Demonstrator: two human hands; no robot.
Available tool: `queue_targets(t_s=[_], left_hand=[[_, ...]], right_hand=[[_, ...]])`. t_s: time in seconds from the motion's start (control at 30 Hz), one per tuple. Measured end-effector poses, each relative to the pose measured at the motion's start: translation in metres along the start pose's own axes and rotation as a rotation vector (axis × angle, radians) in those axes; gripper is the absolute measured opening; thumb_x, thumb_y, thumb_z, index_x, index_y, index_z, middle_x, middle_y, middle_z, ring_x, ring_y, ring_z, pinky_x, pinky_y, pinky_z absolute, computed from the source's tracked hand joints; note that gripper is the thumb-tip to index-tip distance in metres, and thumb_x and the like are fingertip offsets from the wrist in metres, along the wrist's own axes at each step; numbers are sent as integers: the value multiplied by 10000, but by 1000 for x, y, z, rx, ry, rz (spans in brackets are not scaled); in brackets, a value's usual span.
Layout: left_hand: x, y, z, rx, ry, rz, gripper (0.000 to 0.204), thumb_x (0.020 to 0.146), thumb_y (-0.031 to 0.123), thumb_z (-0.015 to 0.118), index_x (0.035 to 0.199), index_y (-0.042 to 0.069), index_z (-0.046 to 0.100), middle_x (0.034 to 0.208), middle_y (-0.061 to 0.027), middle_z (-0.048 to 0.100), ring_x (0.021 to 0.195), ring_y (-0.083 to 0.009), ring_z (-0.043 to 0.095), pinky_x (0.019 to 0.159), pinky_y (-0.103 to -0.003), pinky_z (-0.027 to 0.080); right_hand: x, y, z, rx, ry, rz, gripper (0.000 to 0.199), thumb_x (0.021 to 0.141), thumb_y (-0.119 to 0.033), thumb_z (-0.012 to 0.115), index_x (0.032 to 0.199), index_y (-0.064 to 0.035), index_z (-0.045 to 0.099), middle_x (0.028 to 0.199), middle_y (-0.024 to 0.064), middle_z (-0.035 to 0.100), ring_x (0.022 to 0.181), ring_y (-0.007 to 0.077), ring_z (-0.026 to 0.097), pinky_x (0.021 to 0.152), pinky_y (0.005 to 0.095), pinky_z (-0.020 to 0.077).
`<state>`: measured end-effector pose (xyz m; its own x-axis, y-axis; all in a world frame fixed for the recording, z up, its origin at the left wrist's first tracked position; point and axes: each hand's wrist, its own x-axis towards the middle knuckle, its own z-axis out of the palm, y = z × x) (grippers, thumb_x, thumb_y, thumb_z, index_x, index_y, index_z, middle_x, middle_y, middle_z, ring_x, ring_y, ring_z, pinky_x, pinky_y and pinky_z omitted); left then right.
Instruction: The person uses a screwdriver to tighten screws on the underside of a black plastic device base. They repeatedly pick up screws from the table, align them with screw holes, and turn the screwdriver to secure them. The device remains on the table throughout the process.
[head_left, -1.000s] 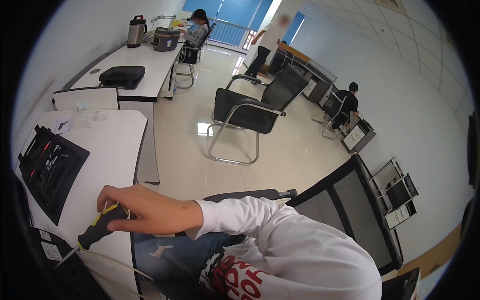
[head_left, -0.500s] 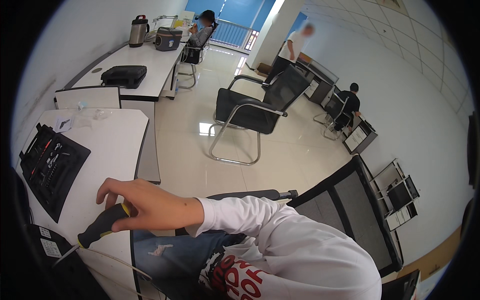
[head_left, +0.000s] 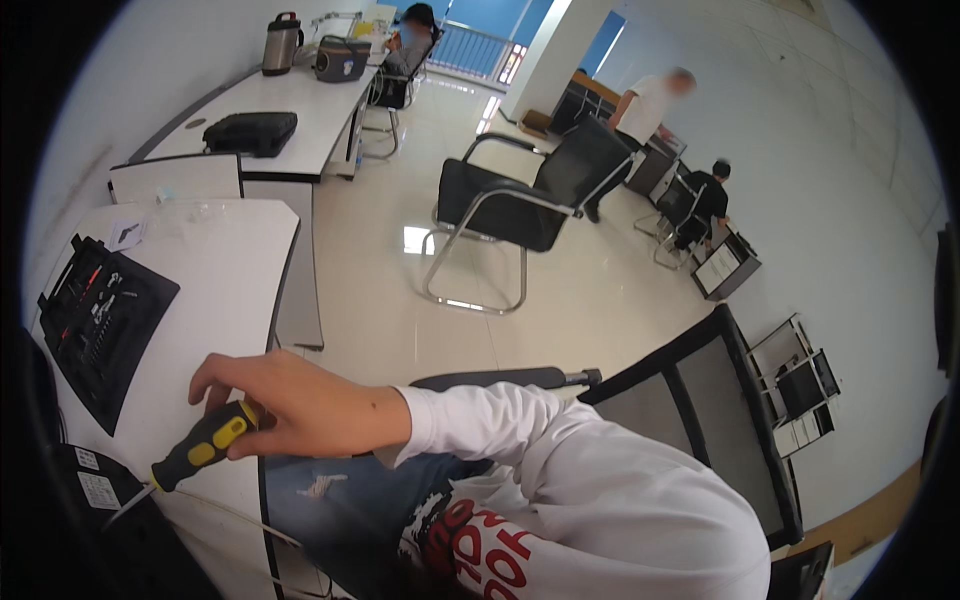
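My right hand [head_left: 290, 400] reaches in from the right, in a white sleeve, with thumb and fingers closed around the butt of a black and yellow screwdriver [head_left: 203, 447]. The screwdriver slants down to the left. Its metal shaft meets a black device [head_left: 75, 510] with white labels at the lower left; whether the tip sits in a screw is too dark to tell. Beyond the hand, an unfolded black tool case [head_left: 105, 330] with bits and sockets lies on the white desk [head_left: 215, 290]. My left hand is out of view.
A pale cable [head_left: 225, 508] runs along the desk beside the device. A black armchair [head_left: 530, 195] stands on the tiled floor. On the farther desk are a shut black case [head_left: 250, 132], a lunch bag [head_left: 341, 60] and a steel flask [head_left: 283, 45]. Three other people are farther off.
The screwdriver handle has turned in my right hand, and its yellow patches now face up. In the background the standing person has moved to the right. The view has shifted slightly.
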<state>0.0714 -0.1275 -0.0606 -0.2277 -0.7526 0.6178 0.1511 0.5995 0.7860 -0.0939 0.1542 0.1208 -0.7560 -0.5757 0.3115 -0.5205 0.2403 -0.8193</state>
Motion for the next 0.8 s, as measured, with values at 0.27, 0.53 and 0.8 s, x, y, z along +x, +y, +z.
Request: queue_targets(t_s=[0.27, 0.53, 0.8], left_hand=[[1, 19, 10, -84, 41, -40, 772, 686, 178, 795, 1257, -13, 313, 1115, -212, 495, 977, -279, 503, 766, -400, 460], [-1, 21, 11, -17, -14, -41, 670, 768, 150, 711, 1294, 33, 313, 1166, -210, 480, 982, -299, 519, 752, -414, 473], [-1, 14, 0, 218, -143, 201, 494, 856, 159, 598, 1283, 67, 368, 1174, -223, 476, 967, -328, 536, 733, -438, 479]], right_hand=[[-3, 9, 5, -26, 80, -232, 454, 696, -52, 677, 1081, -22, 439, 1028, 136, 533, 701, 236, 591, 564, 283, 511], [-1, 11, 0, 51, 12, -66, 430, 709, -96, 674, 1064, -27, 442, 891, 145, 581, 652, 243, 602, 561, 299, 473], [-7, 12, 9, -1, 83, -140, 419, 699, -103, 679, 1039, -21, 448, 863, 154, 595, 642, 271, 612, 591, 335, 479]])
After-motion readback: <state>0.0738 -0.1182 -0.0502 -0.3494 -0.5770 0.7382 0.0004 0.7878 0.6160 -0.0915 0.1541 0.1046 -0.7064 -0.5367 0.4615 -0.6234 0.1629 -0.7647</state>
